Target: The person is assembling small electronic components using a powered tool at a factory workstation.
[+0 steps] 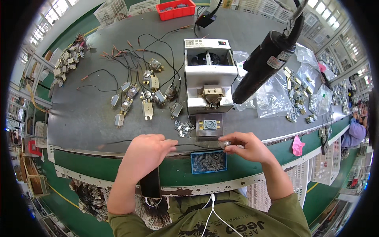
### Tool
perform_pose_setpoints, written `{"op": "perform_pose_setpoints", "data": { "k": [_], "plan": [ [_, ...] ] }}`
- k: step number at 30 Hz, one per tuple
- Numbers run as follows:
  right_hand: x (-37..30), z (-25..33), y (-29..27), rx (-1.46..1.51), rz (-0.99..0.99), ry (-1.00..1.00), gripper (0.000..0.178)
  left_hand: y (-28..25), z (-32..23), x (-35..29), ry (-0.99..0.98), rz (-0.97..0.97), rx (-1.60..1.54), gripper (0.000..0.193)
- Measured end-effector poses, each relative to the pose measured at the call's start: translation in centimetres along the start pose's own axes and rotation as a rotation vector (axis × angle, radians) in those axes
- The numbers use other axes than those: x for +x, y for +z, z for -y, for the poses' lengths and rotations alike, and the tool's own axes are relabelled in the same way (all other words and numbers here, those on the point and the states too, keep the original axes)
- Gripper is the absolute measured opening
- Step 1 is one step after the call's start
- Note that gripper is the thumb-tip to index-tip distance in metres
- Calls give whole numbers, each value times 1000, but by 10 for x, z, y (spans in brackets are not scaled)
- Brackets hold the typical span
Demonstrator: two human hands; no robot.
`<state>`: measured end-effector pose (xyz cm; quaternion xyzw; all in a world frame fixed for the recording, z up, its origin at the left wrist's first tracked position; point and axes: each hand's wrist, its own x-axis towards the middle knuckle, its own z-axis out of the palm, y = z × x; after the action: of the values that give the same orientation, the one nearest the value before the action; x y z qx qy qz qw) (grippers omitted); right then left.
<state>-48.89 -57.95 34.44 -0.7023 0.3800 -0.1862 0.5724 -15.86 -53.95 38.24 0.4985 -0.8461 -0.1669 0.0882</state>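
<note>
My right hand (251, 147) pinches a small round shiny metal part (225, 144) between thumb and fingertips, above the table's front edge. From that part a thin black cable (191, 145) runs left into my left hand (149, 151), whose fingers are closed on it; the cable's far end trails past the wrist. Just beyond the hands, a grey square housing with brass tabs (210, 125) lies on a metal block (204, 133) in front of a white bench machine (209, 72). Between my hands, a blue tray (192, 165) holds many small springs.
Small metal pieces (184, 128) lie left of the block. Several cabled assemblies (147, 108) spread across the left table. A black cylindrical tool (262, 65) hangs at the right, by plastic bags (272, 100) and loose parts. A red bin (176, 14) stands at the back.
</note>
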Motion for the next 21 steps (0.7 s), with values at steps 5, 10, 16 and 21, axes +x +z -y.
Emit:
{"op": "perform_pose_setpoints", "data": {
  "k": [5, 10, 16, 21],
  "plan": [
    [10, 0, 25, 324, 24, 94, 33, 22, -36, 26, 127, -105, -181, 35],
    [15, 4, 28, 328, -18, 94, 26, 42, -33, 43, 196, -179, -326, 40],
    [11, 16, 13, 151, -342, -115, 20, 36, -28, 64, 113, -299, -324, 39],
    [27, 56, -12, -50, -770, -800, 25, 68, -19, 85, 25, -244, -168, 34]
  ]
}}
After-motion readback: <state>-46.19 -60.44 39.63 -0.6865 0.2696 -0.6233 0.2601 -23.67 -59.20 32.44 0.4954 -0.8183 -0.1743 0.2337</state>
